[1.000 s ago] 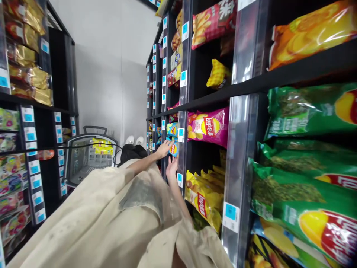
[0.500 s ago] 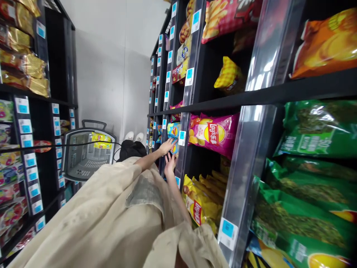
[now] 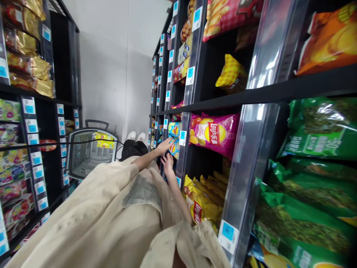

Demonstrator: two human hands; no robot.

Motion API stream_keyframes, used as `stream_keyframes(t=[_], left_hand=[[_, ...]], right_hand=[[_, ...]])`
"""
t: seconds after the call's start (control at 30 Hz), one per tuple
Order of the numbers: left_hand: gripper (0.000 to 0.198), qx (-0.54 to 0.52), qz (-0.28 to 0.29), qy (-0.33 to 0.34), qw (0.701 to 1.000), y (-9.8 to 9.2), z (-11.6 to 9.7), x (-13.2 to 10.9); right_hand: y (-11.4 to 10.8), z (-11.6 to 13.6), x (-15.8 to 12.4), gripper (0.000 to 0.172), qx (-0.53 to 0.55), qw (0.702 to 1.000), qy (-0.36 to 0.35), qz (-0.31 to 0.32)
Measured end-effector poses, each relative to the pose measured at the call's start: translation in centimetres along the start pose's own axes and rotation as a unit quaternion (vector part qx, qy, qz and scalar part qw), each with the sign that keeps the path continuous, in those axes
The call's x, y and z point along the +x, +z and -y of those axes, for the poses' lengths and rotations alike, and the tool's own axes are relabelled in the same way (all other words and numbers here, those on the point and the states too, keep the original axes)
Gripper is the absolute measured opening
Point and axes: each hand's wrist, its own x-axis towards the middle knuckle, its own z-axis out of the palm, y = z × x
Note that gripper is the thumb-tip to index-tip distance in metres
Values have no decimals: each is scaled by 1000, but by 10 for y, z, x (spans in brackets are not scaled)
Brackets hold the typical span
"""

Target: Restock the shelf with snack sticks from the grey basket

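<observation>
Blue crisp bag [image 3: 174, 147] at left hand [image 3: 164, 144], grip unclear; right hand [image 3: 168, 163] just below, grip spread.

I see a loose beige coat [image 3: 92, 223] with one grey patch pocket [image 3: 143, 193] on its front. Beyond the pocket, wide sleeves [image 3: 119, 171] end at bare forearms [image 3: 145, 159]. The left hand [image 3: 164, 145] and right hand [image 3: 168, 163] are bare. Farther beyond the pocket are black trousers [image 3: 134, 149] and white shoes [image 3: 136, 136].

The small blue foil chip bag [image 3: 175, 148] has a red and yellow badge. The big pink foil chip bag [image 3: 214, 132] has one too. The puffy yellow bag [image 3: 230, 74] has checks. The black metal shelves [image 3: 264, 93] carry blue paper tags [image 3: 190, 73].
</observation>
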Motion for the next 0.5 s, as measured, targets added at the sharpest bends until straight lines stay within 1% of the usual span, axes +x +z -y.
stream_keyframes(t=[0.1,0.2,0.27,0.37,0.43,0.5], left_hand=[[94,-16,-12,-25,999,-1,3,-16],[78,-26,1,-53,998,-2,9,-42],[61,-28,38,-70,996,-3,15,-63],[37,-26,110,-107,988,-5,26,-93],[32,-24,149,-144,978,-7,31,-110],[33,-25,166,-190,967,-9,35,-124]], right_hand=[[-3,-13,-1,44,-56,997,31,51],[-1,-28,-4,37,-123,984,50,115],[3,-35,-5,34,-167,973,47,153],[8,-40,-3,35,-233,953,19,191],[10,-39,1,35,-280,938,-7,205],[12,-36,4,35,-327,919,-44,214]])
